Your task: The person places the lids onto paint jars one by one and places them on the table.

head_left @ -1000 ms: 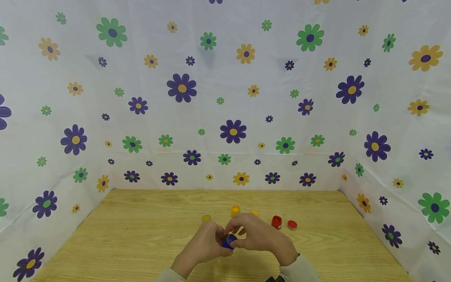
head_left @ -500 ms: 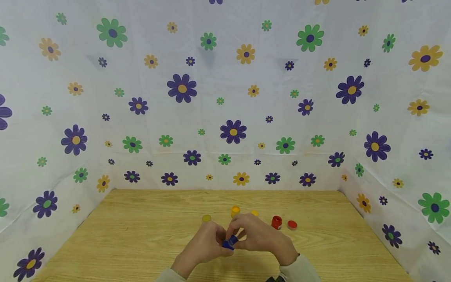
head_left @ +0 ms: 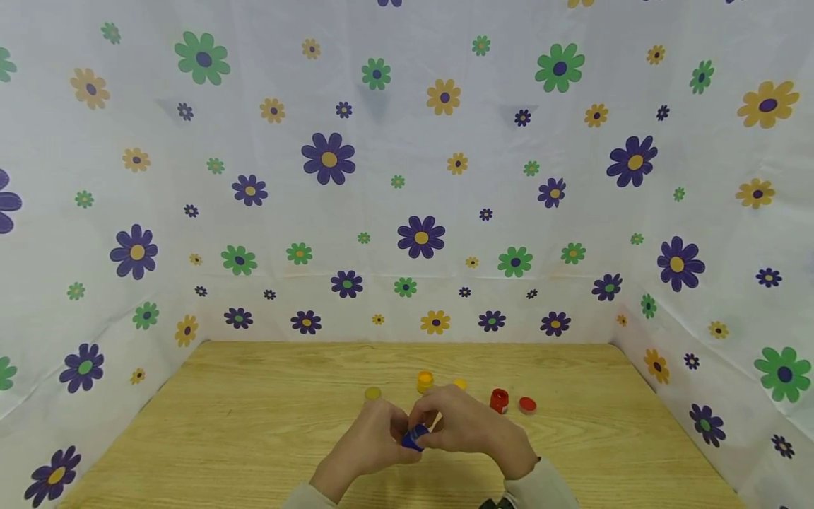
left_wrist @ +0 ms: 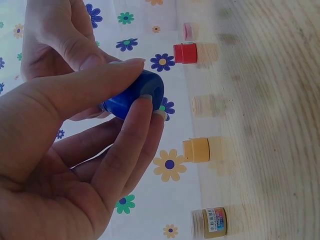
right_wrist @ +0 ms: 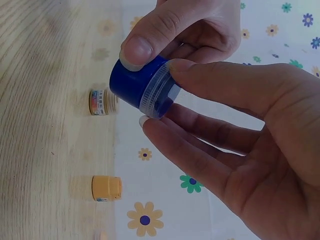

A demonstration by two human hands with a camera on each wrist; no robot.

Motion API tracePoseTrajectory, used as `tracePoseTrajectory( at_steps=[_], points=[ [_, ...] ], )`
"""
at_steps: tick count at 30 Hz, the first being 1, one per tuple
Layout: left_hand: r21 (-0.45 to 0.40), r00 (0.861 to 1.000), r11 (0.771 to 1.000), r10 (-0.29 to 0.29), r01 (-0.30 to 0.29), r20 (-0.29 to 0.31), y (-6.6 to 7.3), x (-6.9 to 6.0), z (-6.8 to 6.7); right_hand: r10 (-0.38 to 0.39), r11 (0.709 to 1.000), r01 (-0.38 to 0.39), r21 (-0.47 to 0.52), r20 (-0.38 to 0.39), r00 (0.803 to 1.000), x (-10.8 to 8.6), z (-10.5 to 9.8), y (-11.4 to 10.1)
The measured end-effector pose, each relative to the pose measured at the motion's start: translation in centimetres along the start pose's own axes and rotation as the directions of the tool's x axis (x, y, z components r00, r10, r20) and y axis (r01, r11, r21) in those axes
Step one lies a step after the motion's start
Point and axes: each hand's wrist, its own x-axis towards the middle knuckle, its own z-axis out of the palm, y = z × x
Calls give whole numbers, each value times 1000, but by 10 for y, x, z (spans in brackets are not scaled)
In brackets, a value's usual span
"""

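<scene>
Both hands hold a small blue jar (head_left: 415,437) above the table near its front. In the left wrist view the left hand (left_wrist: 75,150) grips the blue body (left_wrist: 131,97) between thumb and fingertips. The right hand (right_wrist: 250,125) has its thumb and fingers on the ribbed clear lid (right_wrist: 156,90) of the jar, seen in the right wrist view. The lid sits on the jar, which is tilted. In the head view the left hand (head_left: 372,438) is on the left and the right hand (head_left: 470,424) on the right, fingertips meeting around the jar.
Behind the hands on the wooden table (head_left: 267,410) stand an uncapped yellow jar (head_left: 425,382), a yellow lid (head_left: 460,384), an uncapped red jar (head_left: 499,401) and a red lid (head_left: 528,405). A jar with an olive top (head_left: 372,393) stands left. Flowered cloth surrounds the table.
The right hand's fingers have shifted slightly around the blue jar's lid, and the jar's visible part has changed a little. The left hand and the jars on the table have stayed in place.
</scene>
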Motion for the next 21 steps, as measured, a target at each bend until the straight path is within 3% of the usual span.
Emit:
tracePoseTrajectory(
  at_steps=[21],
  points=[
    [11, 1000, 1000, -28, 28, 5, 2, -2, -1, 8, 999, -9, -36, -12, 1000, 0, -1, 1]
  ],
)
